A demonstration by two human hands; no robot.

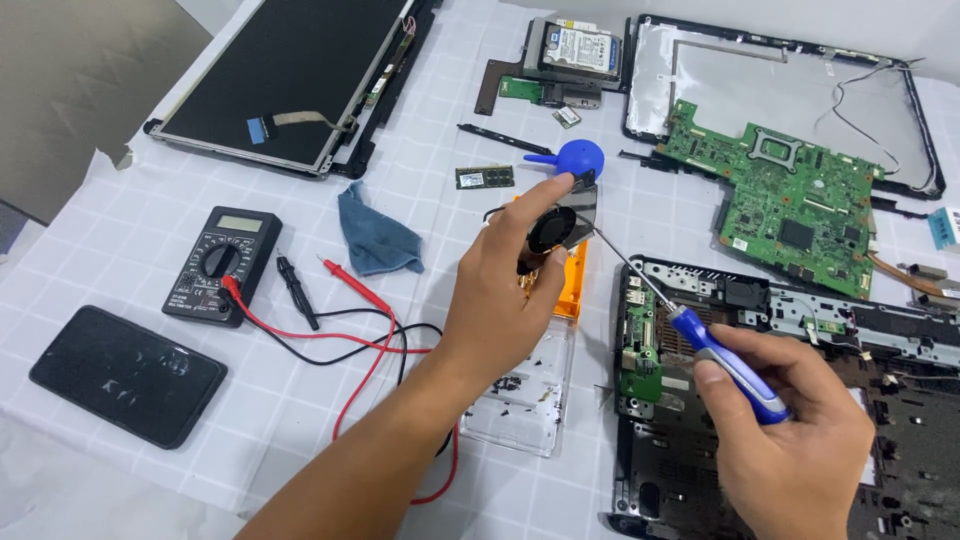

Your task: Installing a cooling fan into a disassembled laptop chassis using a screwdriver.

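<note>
My left hand [500,290] holds a small black cooling fan [563,222] up over the middle of the table, gripped between thumb and fingers. My right hand [795,440] is closed around a screwdriver with a blue and white handle [730,365]. Its thin metal shaft slants up to the left, and the tip touches the right edge of the fan. Under my right hand lies an opened black laptop base [700,480] with a small green board at its left side.
A green motherboard [790,195] rests on a laptop shell at the back right. Also here: a hard drive [578,48], a blue dust blower [575,157], a memory stick [484,177], a blue cloth [375,235], a multimeter [222,265] with red and black leads, a dark phone [127,375], a screen panel [290,75], and a clear and orange parts tray [525,400].
</note>
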